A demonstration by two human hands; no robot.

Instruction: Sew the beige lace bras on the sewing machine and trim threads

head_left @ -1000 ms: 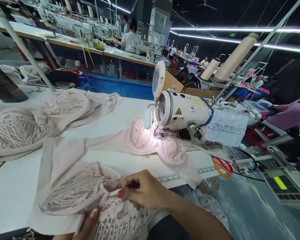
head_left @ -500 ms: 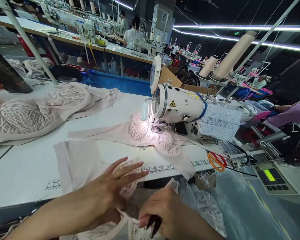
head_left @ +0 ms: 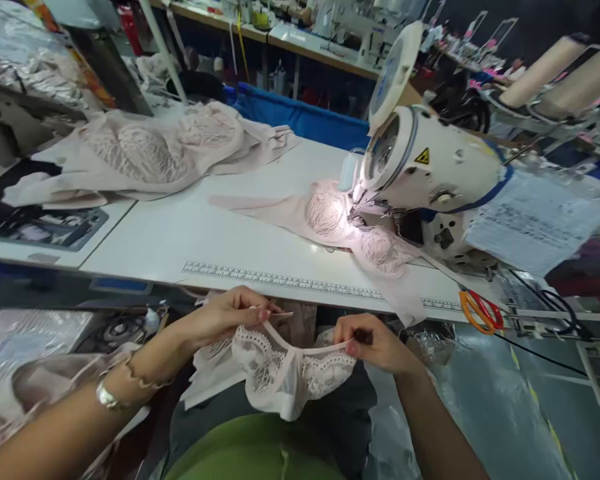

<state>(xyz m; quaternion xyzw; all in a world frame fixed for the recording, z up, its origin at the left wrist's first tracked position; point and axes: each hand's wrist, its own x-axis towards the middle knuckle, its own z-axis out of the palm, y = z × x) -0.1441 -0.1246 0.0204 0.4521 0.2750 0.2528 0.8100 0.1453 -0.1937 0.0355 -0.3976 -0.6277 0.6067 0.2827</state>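
left hand [head_left: 225, 315] fingers pinch lace bra [head_left: 285, 367] | right hand [head_left: 373, 341] fingers pinch it

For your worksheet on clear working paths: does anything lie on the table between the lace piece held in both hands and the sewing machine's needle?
Yes: another lace garment already lies under the sewing machine, beyond the lace piece.

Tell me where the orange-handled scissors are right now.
The orange-handled scissors lie at the right of the white table, near its front edge, just below the sewing machine.
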